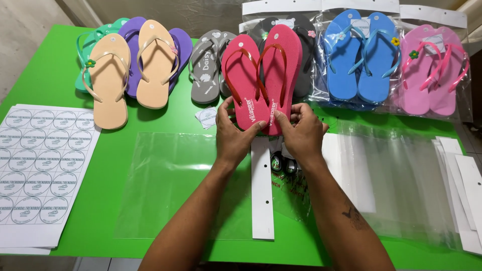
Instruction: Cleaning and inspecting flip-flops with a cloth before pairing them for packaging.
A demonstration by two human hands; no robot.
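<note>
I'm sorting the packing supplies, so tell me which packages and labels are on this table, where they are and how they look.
Sticker sheet: left edge, white, rows of round labels.
Loose round sticker: beside left hand, white.
Bagged blue flip-flops: back right, clear bag, white header.
Bagged pink flip-flops: far right, same.
Empty clear bag: centre, flat.

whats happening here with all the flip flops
A person holds a pair of red flip-flops by the heels, left hand on one sandal, right hand on the other, over a green table. A clear plastic bag with a white header strip lies just below. Other pairs line the back: peach, grey, and bagged blue and pink. A sheet of round stickers lies at the left.
</note>
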